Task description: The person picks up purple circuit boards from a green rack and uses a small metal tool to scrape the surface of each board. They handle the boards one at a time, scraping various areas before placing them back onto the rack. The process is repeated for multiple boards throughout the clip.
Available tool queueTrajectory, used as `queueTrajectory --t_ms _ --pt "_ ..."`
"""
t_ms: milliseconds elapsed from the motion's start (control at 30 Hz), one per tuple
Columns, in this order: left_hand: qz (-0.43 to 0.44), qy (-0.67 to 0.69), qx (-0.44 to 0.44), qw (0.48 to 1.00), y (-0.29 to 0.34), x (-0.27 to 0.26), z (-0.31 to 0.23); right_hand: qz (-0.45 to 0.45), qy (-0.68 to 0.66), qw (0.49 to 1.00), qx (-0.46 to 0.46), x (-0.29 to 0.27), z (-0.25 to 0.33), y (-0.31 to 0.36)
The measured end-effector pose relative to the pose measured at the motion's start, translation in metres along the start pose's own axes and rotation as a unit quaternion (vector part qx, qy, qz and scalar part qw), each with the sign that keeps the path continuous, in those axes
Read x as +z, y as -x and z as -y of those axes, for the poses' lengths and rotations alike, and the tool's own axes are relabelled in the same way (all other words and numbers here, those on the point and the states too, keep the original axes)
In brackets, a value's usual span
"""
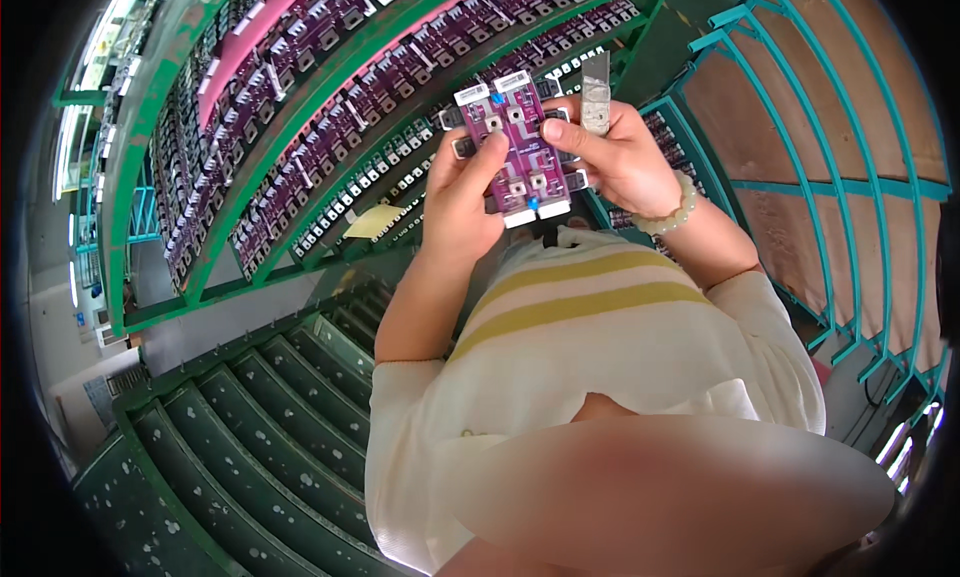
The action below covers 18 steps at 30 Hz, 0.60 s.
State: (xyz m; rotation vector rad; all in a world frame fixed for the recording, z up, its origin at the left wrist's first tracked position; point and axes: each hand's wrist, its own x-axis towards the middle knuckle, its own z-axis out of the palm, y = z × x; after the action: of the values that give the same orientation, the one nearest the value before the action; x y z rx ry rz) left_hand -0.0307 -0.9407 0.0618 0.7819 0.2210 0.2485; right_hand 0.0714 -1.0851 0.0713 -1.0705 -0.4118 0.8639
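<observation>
A purple circuit board panel [524, 157], made of two boards side by side, is between my two hands in front of my chest. White label strips run along its far edge, and small blue parts show at both ends. My left hand [465, 190] is closed on its left side, thumb on the face. My right hand [622, 159] grips the right edge with its thumb. A flat grey strip-like tool [596, 95], its lower part seemingly wrapped in tape, also sticks up from my right hand's fingers. Under the panel, the fingertips are mostly hidden.
A green rack [222, 147] packed with rows of purple boards fills the far left. Below it stands a dark green slotted rack [270, 397]. Teal metal bars [815, 167] rise at the right before brown panels. A yellow paper [374, 222] lies near the boards.
</observation>
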Motion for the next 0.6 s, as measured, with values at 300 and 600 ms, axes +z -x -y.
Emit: queueTrajectory --t_ms 300,600 --pt "0.026 -0.009 -0.045 0.999 -0.002 0.031 0.021 -0.103 0.507 0.790 -0.328 -0.036 0.026 0.012" --pt "0.014 -0.040 -0.030 0.999 -0.007 0.032 0.031 -0.172 0.530 0.763 -0.327 -0.038 0.018 0.017"
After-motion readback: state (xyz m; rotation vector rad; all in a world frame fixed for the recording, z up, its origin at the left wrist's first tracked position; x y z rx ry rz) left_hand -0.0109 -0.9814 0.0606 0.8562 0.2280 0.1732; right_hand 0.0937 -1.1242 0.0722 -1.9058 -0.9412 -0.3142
